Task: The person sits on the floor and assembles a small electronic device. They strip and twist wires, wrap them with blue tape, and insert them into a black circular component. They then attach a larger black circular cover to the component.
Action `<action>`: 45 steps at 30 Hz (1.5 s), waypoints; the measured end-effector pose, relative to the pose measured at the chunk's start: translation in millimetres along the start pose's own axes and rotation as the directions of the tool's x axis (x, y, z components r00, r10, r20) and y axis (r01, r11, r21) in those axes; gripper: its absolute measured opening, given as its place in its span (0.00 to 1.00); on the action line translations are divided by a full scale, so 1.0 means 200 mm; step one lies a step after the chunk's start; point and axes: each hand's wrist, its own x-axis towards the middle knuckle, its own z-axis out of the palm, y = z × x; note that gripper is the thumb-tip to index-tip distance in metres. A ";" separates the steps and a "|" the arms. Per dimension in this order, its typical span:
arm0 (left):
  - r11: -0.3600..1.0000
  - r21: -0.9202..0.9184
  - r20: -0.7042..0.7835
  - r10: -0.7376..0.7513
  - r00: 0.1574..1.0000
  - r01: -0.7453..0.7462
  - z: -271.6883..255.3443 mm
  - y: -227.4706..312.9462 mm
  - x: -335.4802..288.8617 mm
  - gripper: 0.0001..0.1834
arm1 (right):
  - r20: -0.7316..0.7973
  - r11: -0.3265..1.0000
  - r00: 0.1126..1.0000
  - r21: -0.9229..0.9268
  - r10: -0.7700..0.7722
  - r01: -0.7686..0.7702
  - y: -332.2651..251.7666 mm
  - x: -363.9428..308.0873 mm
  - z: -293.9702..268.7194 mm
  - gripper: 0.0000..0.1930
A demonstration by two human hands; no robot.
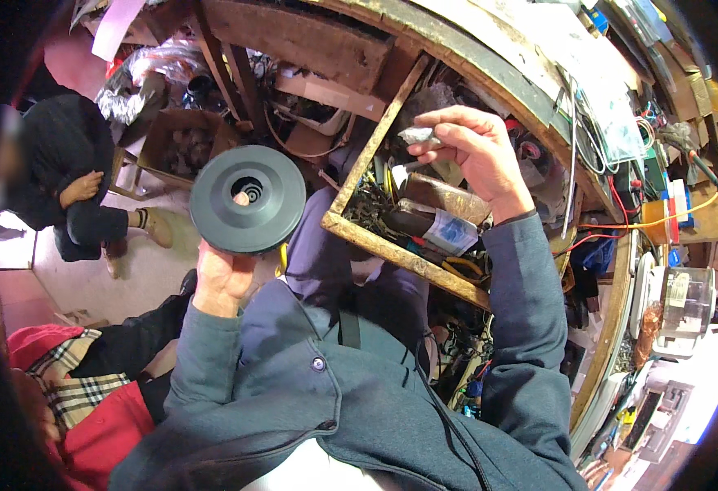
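My left hand (224, 277) grips a dark grey round disc (249, 225) from below, with a stepped face and a round hole in its middle. A fingertip shows in that hole; most of the fingers are hidden behind the disc. My right hand (480, 155) is raised above an open wooden drawer (408, 255), its thumb and fingers pinching a small, crumpled, whitish-silver packet (416, 136). Beneath that hand the drawer holds tangled small parts, a brown block-shaped piece (449, 196) and a pale printed packet (450, 233).
The workbench edge (539, 123) curves past the drawer. Red and yellow wires (612, 227) and a clear plastic container (686, 307) lie at the right. One person (65, 172) in dark clothes sits at the left; another's red sleeve (114, 425) is close at lower left. A cardboard box (154, 147) stands beyond.
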 end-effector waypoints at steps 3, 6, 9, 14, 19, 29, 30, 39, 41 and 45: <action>0.999 0.035 0.035 0.008 0.999 -0.009 0.00 0.00 0.01 0.23 | 0.009 0.979 0.994 -0.171 -0.110 0.110 0.02 -0.01 0.01 0.10; 1.000 0.010 0.036 -0.008 0.999 0.007 0.07 0.02 -0.03 0.17 | 0.021 0.978 0.988 -0.140 -0.153 0.155 0.00 -0.01 0.05 0.15; 0.984 -0.095 -0.003 -0.149 0.989 0.148 0.22 0.14 -0.17 0.14 | 0.074 0.974 0.983 -0.142 -0.169 0.178 -0.02 0.02 0.15 0.18; 0.061 -0.862 0.183 -0.889 0.421 0.503 0.78 0.59 -0.44 0.13 | 0.072 0.968 0.977 -0.141 -0.199 0.208 -0.11 -0.05 0.22 0.17; -0.245 -0.945 0.277 -0.952 0.130 0.217 0.98 0.61 -0.37 0.09 | 0.076 0.949 0.967 -0.187 -0.244 0.254 -0.18 -0.09 0.36 0.14; 0.055 -0.896 0.054 -0.972 0.230 0.440 0.99 0.63 -0.45 0.10 | 0.333 0.969 0.917 -0.036 -0.218 0.243 -0.32 -0.10 0.70 0.08; 0.087 -0.835 0.063 -0.965 0.253 0.543 0.95 0.63 -0.43 0.12 | 0.338 0.963 0.909 -0.028 -0.243 0.268 -0.33 -0.10 0.72 0.07; 0.238 -0.694 0.133 -0.885 0.447 0.679 0.98 0.79 -0.60 0.19 | 0.456 0.843 0.787 -0.132 -0.415 0.521 -0.35 -0.10 0.80 0.08; 0.272 -0.701 0.104 -0.876 0.471 0.659 1.00 0.81 -0.62 0.18 | 0.444 0.879 0.810 -0.095 -0.382 0.466 -0.37 -0.11 0.82 0.09; 0.758 -0.246 0.007 -0.622 0.783 0.605 0.92 0.86 -0.56 0.20 | 0.375 0.926 0.866 -0.048 -0.330 0.374 -0.38 -0.15 0.83 0.10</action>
